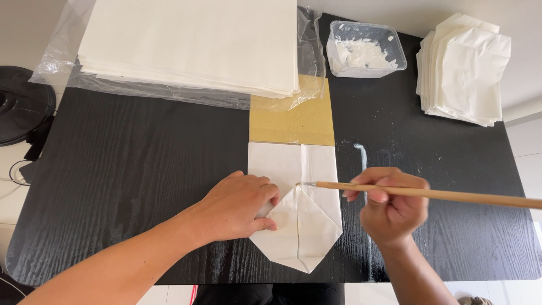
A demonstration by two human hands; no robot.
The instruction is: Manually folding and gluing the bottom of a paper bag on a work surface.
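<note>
The black wood-grain worktop (141, 164) fills nearly the whole view, with pale floor showing past its edges and a dark round object (22, 104) off at nine o'clock. At eleven o'clock lies a thick stack of white sheets (192, 42) on its opened clear plastic wrap (56, 56), kept within reach but clear of the glue. A smaller pile of folded white paper pieces (466, 68) sits at two o'clock, well apart from the wet work. Between them, at one o'clock, stands a clear plastic tub of white paste (364, 51).

In the centre a partly folded white paper bag (293, 212) lies flat, its upper end overlapping a tan cardboard sheet (299, 121) (probably a template or glue guard). The left hand (237, 206) lies on the bag's left side, fingers pressed together and flat, apparently pinning the folds. The right hand (392, 206) pinches a long wooden brush (440, 195) between thumb and fingers, the bristle tip touching the bag just above the triangular flap. Whitish smears streak the worktop near three o'clock.
</note>
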